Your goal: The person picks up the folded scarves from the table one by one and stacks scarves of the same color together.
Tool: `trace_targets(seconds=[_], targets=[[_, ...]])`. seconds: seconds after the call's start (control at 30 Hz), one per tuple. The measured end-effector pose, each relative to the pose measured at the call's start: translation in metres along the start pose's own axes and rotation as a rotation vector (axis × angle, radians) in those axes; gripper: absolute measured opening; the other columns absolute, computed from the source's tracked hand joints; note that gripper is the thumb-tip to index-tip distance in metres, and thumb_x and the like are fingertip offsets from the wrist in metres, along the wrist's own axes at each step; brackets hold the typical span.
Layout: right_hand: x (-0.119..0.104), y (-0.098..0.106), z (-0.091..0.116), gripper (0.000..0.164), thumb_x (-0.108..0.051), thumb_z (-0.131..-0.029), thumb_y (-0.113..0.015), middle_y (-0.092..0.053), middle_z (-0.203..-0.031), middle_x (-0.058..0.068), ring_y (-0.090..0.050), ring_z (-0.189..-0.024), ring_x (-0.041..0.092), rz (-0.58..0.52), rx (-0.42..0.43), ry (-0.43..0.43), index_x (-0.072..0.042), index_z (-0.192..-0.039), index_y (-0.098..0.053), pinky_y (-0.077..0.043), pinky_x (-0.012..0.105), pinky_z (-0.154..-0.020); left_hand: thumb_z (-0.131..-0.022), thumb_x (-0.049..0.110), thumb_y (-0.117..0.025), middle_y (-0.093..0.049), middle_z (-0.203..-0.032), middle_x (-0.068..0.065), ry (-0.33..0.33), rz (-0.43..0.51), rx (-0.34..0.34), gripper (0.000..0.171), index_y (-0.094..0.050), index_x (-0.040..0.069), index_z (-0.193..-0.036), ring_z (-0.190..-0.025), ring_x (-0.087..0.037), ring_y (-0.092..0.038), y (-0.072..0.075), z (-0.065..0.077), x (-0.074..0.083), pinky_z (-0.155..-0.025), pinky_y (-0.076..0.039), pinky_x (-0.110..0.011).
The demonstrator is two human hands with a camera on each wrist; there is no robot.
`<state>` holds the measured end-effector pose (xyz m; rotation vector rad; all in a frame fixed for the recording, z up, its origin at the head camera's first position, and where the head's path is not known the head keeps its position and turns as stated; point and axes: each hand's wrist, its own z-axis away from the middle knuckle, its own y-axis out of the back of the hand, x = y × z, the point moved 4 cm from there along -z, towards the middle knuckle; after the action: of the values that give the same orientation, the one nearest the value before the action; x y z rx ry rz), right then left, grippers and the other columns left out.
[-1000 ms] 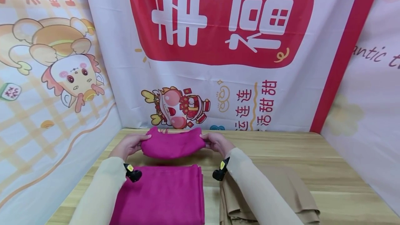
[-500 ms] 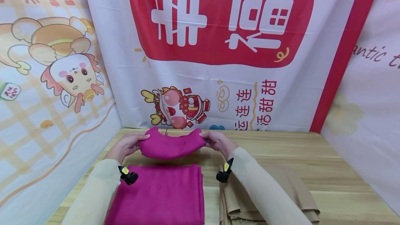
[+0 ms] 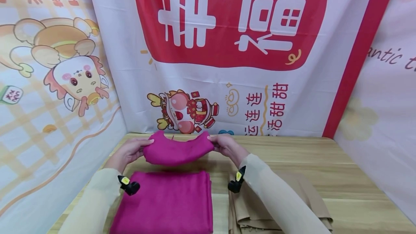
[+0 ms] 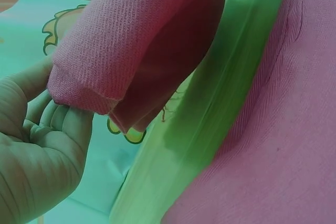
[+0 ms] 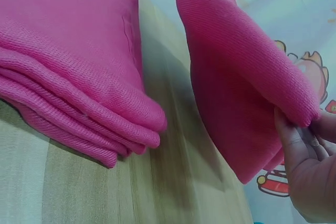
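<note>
My left hand (image 3: 131, 150) and right hand (image 3: 227, 146) hold a folded magenta cloth (image 3: 178, 153) by its two ends, above the far part of the table. It looks like a scarf, with a few loose fringe threads showing. In the left wrist view, the thumb and fingers of the left hand (image 4: 47, 145) pinch one rolled corner. The right hand (image 5: 315, 177) pinches the opposite corner in the right wrist view. The scarf sags between them. Nearer to me lies a folded magenta cloth stack (image 3: 165, 205), apart from the held scarf, its layered edge visible (image 5: 89, 114).
Folded brown cloth (image 3: 292, 194) lies at the right on the wooden table (image 3: 351, 180), partly under my right forearm. A printed white and red curtain (image 3: 276, 75) hangs behind the table's far edge. Another printed curtain (image 3: 65, 125) stands along the left side.
My left hand has moved slightly left, and the scarf is drawn a little wider between both hands. My forearms have spread outward. The folded stack and brown cloth stay put.
</note>
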<state>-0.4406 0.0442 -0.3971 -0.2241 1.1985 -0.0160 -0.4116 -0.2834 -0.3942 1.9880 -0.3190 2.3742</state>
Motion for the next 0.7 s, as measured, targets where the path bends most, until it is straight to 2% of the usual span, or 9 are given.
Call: trace_targets(seconds=[0.27, 0.53, 0.7], targets=[[-0.003, -0.005, 0.011, 0.022, -0.010, -0.082, -0.062, -0.065, -0.087, 0.012, -0.063, -0.070, 0.019, 0.003, -0.023, 0.066, 0.000, -0.101, -0.063, -0.051, 0.031, -0.069, -0.083, 0.010, -0.062, -0.066, -0.084, -0.003, -0.007, 0.011, 0.023, 0.009, -0.070, 0.014, -0.083, -0.077, -0.015, -0.063, 0.003, 0.008, 0.006, -0.070, -0.051, -0.029], [-0.003, -0.011, 0.023, 0.024, -0.010, -0.080, -0.064, -0.065, -0.087, 0.012, -0.063, -0.071, 0.019, -0.006, -0.025, 0.094, 0.000, -0.101, -0.064, -0.052, 0.031, -0.069, -0.084, 0.010, -0.059, -0.066, -0.084, -0.001, -0.043, -0.006, -0.010, 0.012, -0.070, 0.015, -0.084, -0.074, -0.013, -0.062, 0.004, 0.020, 0.011, -0.067, -0.051, -0.027], [-0.005, -0.014, 0.031, 0.024, -0.011, -0.081, -0.064, -0.065, -0.085, 0.010, -0.062, -0.070, 0.017, -0.004, -0.042, 0.136, 0.002, -0.101, -0.064, -0.052, 0.030, -0.066, -0.084, 0.009, -0.060, -0.066, -0.084, -0.001, -0.047, 0.003, 0.006, 0.013, -0.071, 0.015, -0.084, -0.075, -0.013, -0.062, 0.005, 0.028, 0.013, -0.068, -0.051, -0.027]])
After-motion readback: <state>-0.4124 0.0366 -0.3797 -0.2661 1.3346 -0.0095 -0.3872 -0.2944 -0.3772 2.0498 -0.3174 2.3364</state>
